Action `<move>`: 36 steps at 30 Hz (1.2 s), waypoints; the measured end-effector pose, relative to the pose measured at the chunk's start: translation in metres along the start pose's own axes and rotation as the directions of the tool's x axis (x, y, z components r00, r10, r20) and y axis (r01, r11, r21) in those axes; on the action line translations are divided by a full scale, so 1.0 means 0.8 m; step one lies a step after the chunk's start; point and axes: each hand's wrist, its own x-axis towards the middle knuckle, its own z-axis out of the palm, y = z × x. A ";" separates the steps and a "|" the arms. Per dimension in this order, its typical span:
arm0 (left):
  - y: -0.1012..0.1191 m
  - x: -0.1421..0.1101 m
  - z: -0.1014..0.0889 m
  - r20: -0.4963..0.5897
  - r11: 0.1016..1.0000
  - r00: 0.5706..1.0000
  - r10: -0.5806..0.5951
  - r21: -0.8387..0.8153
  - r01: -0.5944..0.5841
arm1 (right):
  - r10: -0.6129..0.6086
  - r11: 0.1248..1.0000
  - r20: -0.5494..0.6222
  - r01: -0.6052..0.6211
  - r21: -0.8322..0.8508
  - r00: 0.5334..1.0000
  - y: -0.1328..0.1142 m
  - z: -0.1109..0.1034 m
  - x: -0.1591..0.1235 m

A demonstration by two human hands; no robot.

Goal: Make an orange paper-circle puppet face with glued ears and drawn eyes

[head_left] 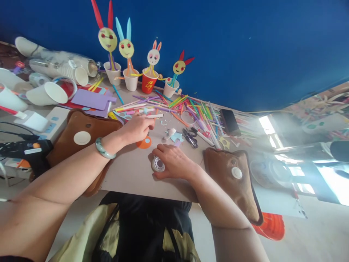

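My right hand (pixel 176 161) curls round a small roll of tape (pixel 158 164) standing near the front of the table, with the thumb and fingers on its sides. My left hand (pixel 137 128), a green bangle on its wrist, is closed with the fingers bent down. Past its knuckles a white pen (pixel 156 115) shows; I cannot tell whether the fingers grip it. Just below that hand lies an orange paper disc (pixel 144 142) with a light blue dot. Between the hands and the pile lie blue paper scraps (pixel 177 137) and black scissors (pixel 190 137).
Coloured sticks and markers (pixel 174 103) cover the back. Several paper cups (pixel 131 80) hold rabbit-faced stick figures by the blue wall. Brown cushions (pixel 79 133) lie under both arms' sides. A glue gun (pixel 24 149) is far left; a phone (pixel 230 122) lies right.
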 end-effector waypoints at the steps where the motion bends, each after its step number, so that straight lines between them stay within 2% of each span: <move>1: 0.001 -0.001 0.001 -0.005 1.000 1.000 0.002 -0.008 -0.002 | 0.010 1.000 0.024 -0.010 0.002 1.000 -0.001 -0.002 -0.001; 4: 0.002 -0.001 0.002 -0.018 1.000 1.000 0.006 -0.018 -0.006 | 0.039 0.999 0.073 -0.038 -0.012 0.997 -0.003 -0.007 -0.003; 8: 0.001 -0.001 0.003 -0.020 0.999 0.999 0.029 0.044 -0.028 | 0.040 0.998 0.061 -0.037 -0.047 0.997 -0.005 -0.005 -0.003; 13: 0.005 0.000 -0.001 0.029 0.983 0.997 0.067 0.169 -0.071 | 0.035 0.993 0.018 -0.033 -0.115 0.999 -0.007 0.002 -0.005; 17: 0.000 0.000 -0.008 0.114 0.973 0.993 0.045 0.221 -0.069 | 0.084 0.973 -0.008 -0.084 -0.217 0.996 -0.006 0.003 -0.009; 20: -0.007 -0.001 -0.012 0.200 0.979 0.979 0.030 0.191 -0.069 | 0.113 0.954 -0.024 -0.116 -0.275 0.993 -0.006 0.000 -0.012; 23: -0.013 -0.003 -0.013 0.251 0.986 0.968 0.033 0.152 -0.073 | 0.059 0.962 -0.081 -0.078 -0.260 0.995 -0.010 -0.001 -0.011; 28: -0.014 -0.006 -0.013 0.284 0.990 0.958 0.032 0.122 -0.069 | 0.024 0.976 -0.184 -0.063 -0.208 0.983 -0.013 0.011 -0.002; 36: -0.008 -0.008 -0.015 0.322 0.997 0.946 0.016 0.068 -0.040 | 0.007 0.976 -0.197 -0.049 -0.212 0.980 -0.006 0.026 0.005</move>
